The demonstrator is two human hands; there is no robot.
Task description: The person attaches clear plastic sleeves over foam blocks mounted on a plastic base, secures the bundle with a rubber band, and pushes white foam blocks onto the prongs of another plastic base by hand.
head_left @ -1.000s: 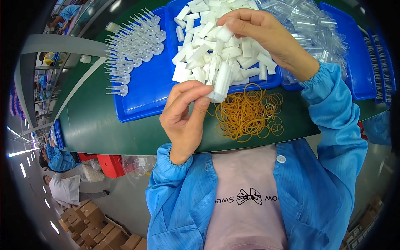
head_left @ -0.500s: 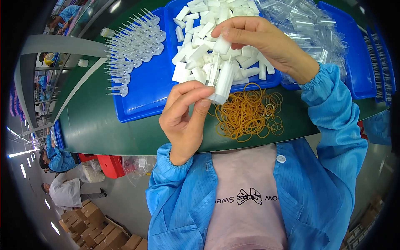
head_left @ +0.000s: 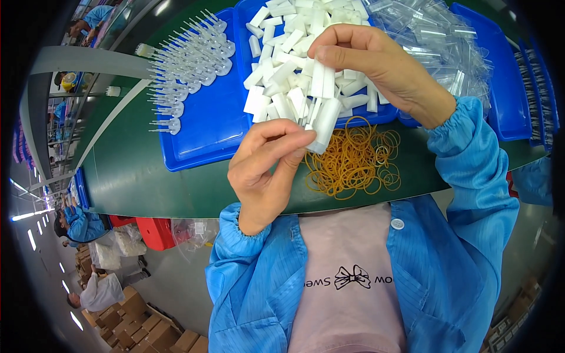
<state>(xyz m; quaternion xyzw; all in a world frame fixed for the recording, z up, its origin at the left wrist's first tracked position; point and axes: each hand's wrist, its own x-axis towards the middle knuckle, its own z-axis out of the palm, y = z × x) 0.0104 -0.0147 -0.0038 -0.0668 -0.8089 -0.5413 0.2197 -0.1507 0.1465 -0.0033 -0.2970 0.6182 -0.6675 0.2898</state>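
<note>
Pinched in the fingers of my left hand [head_left: 263, 170] is a clear plastic pronged base [head_left: 318, 146], its thin prongs pointing up. One white foam cylinder [head_left: 328, 117] stands on it beside the bare prongs. Just above, my right hand [head_left: 385, 67] grips another white foam cylinder [head_left: 322, 82] between thumb and fingers; its lower end is at the prong tips. Whether a prong has entered it, I cannot tell. Behind both hands lies a heap of white foam cylinders [head_left: 288, 42] in a blue tray.
At the left, several clear pronged bases [head_left: 194, 65] stand in rows in a blue tray [head_left: 200, 144]. Yellow-brown rubber bands [head_left: 351, 162] lie on the green table [head_left: 126, 176] near its front edge. Clear plastic tubes [head_left: 432, 44] are piled at the back right.
My right hand has brought its foam cylinder slightly right and lower, now upright over the prongs. My left hand has shifted a little right, and the base tilts more.
</note>
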